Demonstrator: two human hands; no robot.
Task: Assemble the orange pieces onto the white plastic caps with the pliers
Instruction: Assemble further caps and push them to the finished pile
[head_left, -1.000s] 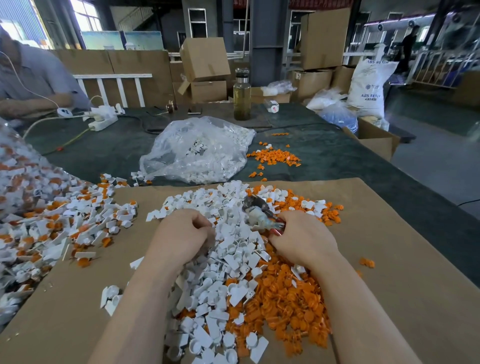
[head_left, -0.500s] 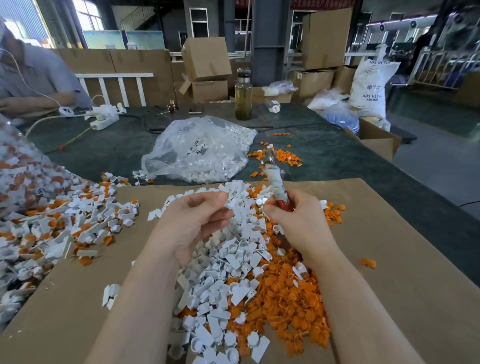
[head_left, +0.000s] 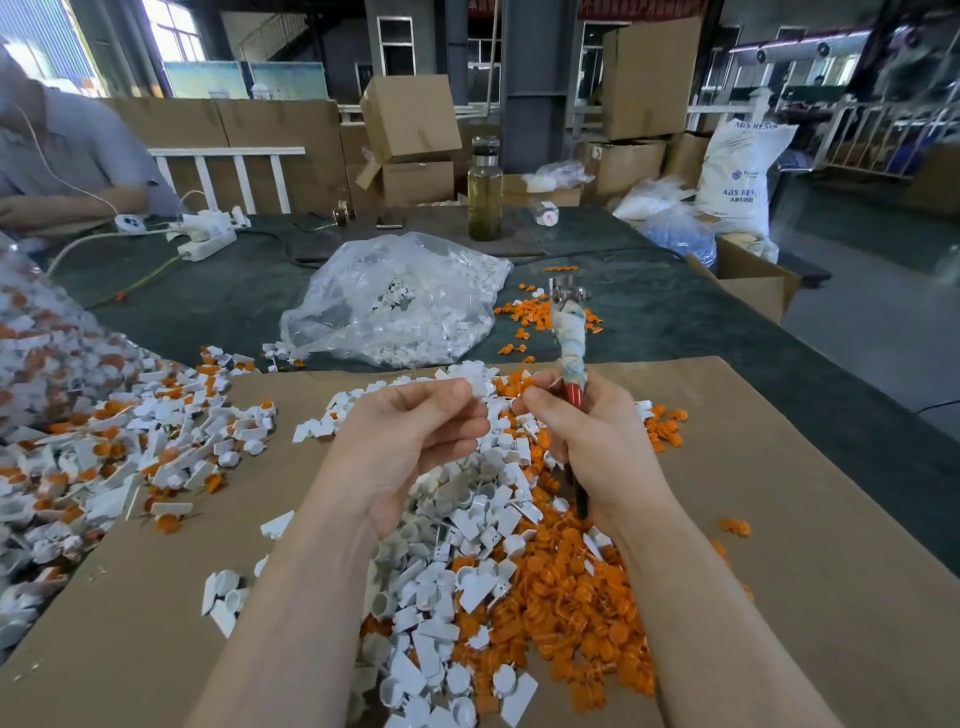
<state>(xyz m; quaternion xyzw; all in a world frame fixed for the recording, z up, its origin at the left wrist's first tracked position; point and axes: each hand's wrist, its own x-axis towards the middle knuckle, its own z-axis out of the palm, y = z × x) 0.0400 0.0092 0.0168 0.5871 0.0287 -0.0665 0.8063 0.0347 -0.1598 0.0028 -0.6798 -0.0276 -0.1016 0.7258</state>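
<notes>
Left hand (head_left: 410, 441) raised over the mixed heap, fingers (head_left: 452, 395) pinched on one white cap (head_left: 480, 387). Right hand (head_left: 587, 441) beside it, fingers curled round the pliers (head_left: 570, 343), tip upward. Orange pieces (head_left: 571, 597) and white caps (head_left: 457, 519) heaped on cardboard (head_left: 779, 571) near the counter (head_left: 675, 322) front edge.

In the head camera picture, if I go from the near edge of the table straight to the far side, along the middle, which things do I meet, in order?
Mixed pile of white caps and orange pieces → left hand pinching a white cap, beside the right hand holding the pliers → clear bag of white caps → glass bottle → cardboard boxes.
</notes>
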